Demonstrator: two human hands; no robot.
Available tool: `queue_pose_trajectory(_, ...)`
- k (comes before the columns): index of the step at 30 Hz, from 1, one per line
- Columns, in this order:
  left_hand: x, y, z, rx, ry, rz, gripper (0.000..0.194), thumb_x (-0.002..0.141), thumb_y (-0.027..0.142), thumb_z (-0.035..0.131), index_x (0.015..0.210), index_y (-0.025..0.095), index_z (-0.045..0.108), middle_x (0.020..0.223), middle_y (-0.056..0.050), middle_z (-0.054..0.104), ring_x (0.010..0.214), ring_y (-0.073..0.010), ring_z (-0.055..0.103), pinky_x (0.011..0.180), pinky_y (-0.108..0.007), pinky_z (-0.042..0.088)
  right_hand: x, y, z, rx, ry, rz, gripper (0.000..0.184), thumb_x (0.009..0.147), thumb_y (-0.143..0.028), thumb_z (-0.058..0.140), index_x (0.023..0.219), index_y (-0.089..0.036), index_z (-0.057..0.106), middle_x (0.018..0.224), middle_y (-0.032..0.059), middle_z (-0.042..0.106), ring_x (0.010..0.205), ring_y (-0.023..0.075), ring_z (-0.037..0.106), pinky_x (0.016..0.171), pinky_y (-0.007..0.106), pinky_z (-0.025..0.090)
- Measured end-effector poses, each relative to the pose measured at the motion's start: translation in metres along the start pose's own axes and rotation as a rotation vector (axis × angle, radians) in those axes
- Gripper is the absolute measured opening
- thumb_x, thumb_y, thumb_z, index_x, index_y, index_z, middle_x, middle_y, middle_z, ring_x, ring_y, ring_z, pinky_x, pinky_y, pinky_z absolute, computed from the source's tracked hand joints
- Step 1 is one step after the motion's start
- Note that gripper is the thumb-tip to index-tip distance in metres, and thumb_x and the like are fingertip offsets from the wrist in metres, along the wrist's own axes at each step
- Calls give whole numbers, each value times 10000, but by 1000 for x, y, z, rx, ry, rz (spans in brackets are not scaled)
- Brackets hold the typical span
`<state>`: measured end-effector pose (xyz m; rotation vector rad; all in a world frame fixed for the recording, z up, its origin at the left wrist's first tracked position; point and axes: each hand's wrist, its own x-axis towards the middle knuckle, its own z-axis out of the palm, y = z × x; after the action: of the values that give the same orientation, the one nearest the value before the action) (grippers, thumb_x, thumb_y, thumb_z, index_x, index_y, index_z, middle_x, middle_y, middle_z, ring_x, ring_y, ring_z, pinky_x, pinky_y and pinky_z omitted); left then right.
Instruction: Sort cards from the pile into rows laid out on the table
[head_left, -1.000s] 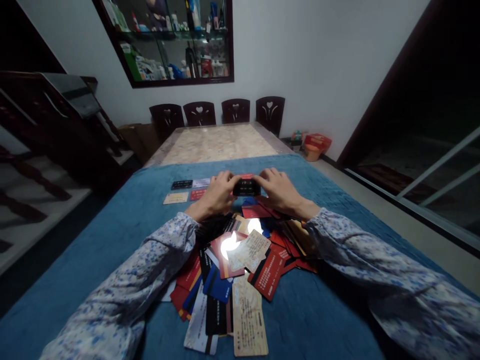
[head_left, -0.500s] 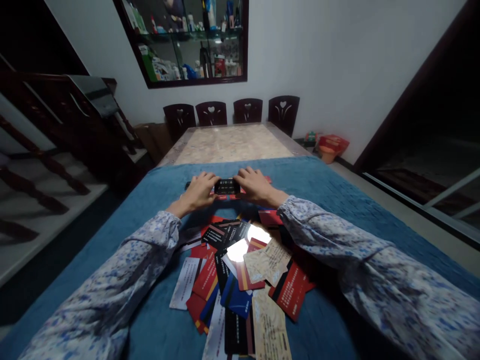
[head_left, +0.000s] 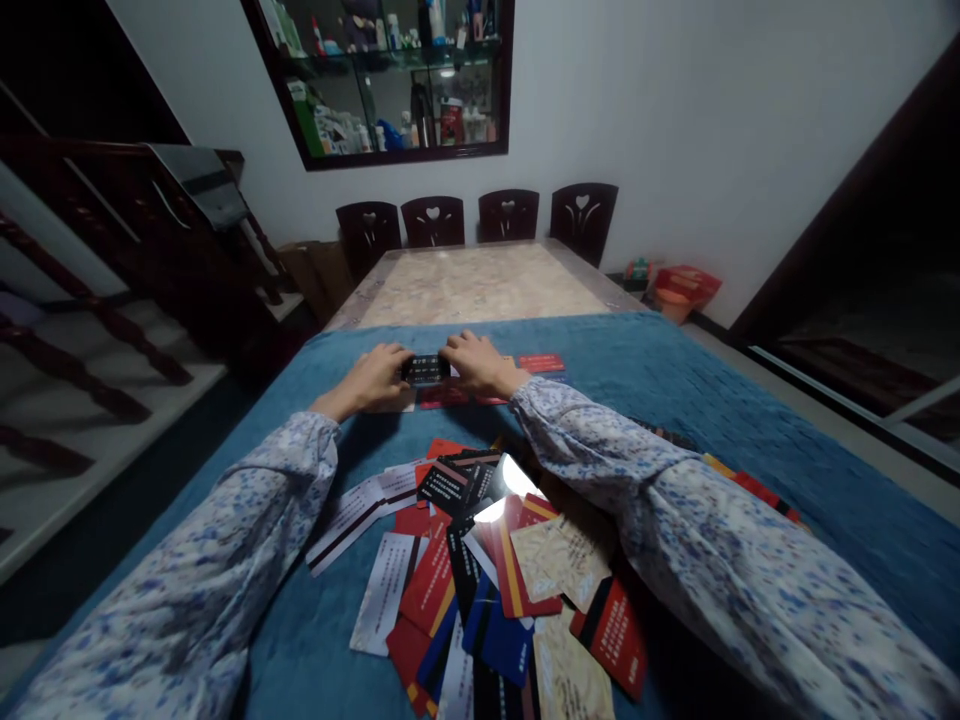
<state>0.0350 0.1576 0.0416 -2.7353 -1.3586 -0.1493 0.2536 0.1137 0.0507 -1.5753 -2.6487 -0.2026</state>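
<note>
A black card with pale printing is held by its two short ends between my hands. My left hand pinches its left end, and my right hand grips the right end. Under and beside the hands lie several cards: a red card just in front, a beige card at the left and another red card at the right. Closer to me is a loose, overlapping pile with white cards, blue cards, red cards and beige cards. My right forearm hides part of it.
A blue cloth covers the near table, and bare marbled tabletop shows beyond. Dark chairs stand at the far end. More cards lie to the right past my sleeve. A stair railing is at the left.
Both hands and the black card have shifted slightly left, uncovering cards on the right side. The view has moved a little, showing more of the pile and the cards beyond my right sleeve.
</note>
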Motion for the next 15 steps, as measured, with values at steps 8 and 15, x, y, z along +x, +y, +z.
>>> queue_pose_trajectory(8,9,-33,8,1,-60,-23,539,782,233,612,1312,141,645,1306,-133,644,1214,-326,594,1055,-413,486,38,-6,16,58,-8,5,432,931,-405,651,1282,-153,654,1355,177,601,1244,343,479,944,449,482)
queue_pose_trajectory(15,18,-51,15,22,-115,-67,586,762,223,630,1339,121,644,1314,-141,664,1202,-306,622,1053,-363,485,63,-9,30,104,-34,14,455,912,-417,663,1288,-162,672,1367,166,616,1249,351,485,959,458,481)
